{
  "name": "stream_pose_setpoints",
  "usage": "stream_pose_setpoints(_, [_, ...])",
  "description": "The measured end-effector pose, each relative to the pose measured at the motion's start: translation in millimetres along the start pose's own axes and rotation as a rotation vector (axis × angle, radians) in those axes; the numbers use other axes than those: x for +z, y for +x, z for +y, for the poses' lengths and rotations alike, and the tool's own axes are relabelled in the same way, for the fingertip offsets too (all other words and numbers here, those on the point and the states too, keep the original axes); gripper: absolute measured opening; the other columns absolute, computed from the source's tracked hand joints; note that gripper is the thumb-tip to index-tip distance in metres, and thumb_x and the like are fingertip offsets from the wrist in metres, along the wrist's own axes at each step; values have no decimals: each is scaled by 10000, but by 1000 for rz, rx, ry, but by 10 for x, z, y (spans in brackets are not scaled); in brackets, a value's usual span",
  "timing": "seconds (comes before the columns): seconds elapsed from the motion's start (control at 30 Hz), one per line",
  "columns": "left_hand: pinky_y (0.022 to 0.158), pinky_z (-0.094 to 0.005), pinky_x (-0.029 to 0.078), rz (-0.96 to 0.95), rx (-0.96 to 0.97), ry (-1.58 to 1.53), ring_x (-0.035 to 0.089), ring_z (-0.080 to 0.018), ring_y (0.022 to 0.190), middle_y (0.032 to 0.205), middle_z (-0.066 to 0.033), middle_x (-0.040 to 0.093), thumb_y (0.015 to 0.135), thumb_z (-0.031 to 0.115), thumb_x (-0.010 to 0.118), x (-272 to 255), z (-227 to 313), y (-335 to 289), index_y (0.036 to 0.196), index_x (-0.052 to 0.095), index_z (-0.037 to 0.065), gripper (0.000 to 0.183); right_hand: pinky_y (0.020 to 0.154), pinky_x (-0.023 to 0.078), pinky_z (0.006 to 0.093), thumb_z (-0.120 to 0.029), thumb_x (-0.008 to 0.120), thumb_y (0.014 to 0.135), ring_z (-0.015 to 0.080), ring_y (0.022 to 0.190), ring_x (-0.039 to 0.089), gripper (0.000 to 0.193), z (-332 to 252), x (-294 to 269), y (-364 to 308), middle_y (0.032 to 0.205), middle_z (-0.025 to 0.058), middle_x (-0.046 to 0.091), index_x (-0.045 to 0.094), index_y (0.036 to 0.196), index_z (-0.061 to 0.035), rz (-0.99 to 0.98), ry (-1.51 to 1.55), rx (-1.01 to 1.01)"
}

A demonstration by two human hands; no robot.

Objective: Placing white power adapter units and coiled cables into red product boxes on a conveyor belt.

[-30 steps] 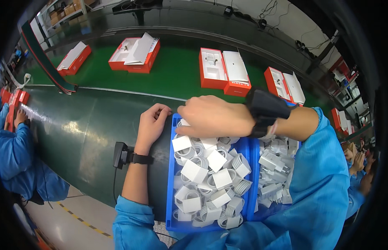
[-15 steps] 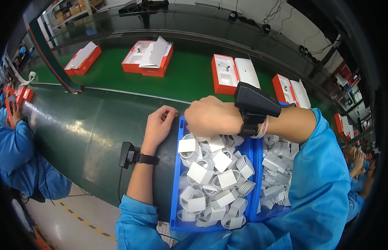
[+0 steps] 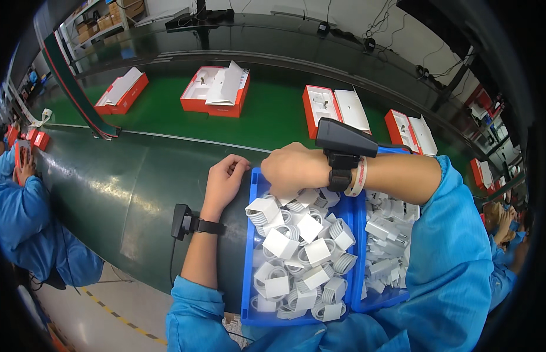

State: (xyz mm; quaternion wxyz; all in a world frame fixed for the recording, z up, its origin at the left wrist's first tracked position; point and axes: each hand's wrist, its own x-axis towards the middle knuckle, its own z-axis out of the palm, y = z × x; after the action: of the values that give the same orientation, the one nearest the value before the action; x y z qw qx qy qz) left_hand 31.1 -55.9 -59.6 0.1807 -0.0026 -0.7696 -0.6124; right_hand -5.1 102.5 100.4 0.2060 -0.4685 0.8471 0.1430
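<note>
My right hand (image 3: 293, 170) reaches over the far left corner of a blue bin (image 3: 248, 252), palm down with its fingers bent downward. Its fingertips are hidden, so what they hold cannot be made out. Under and beside it lie white coiled charging cables (image 3: 313, 251), each with a white paper sleeve, heaped in the bin. My left hand (image 3: 225, 179) rests on the dark green worktop (image 3: 150, 193), just left of the bin, fingers loosely curled in and holding nothing. Each wrist wears a black strapped device.
A second blue bin (image 3: 373, 304) of white plug chargers (image 3: 386, 229) adjoins on the right. Beyond, open red boxes with white inserts (image 3: 213, 91) (image 3: 323, 108) stand on a green conveyor belt (image 3: 273, 117). A post (image 3: 73, 88) rises at left. Co-workers in blue (image 3: 38, 229) sit at both sides.
My right hand has shifted slightly left and down toward the cables; a sleeved cable beside it has tilted. The red boxes have moved a little rightward. My left hand stays in place.
</note>
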Motion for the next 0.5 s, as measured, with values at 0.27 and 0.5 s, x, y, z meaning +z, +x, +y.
stream_pose_setpoints(0.27, [751,-236,499,-45,-39,25,643,-96,792,835,-54,698,936,98,554,-23,13,23,934,667,-29,170,598,523,382,-307,701,629,298,675,680,323,52,5,-170,726,134,686,734,779,-23,-16,83,5])
stream_pose_setpoints(0.5, [748,-235,500,-41,-35,16,641,-96,788,836,-51,697,937,96,553,-22,30,20,932,671,-28,171,690,515,382,-409,720,710,302,799,672,462,196,90,-300,864,151,688,685,944,-12,-45,115,31])
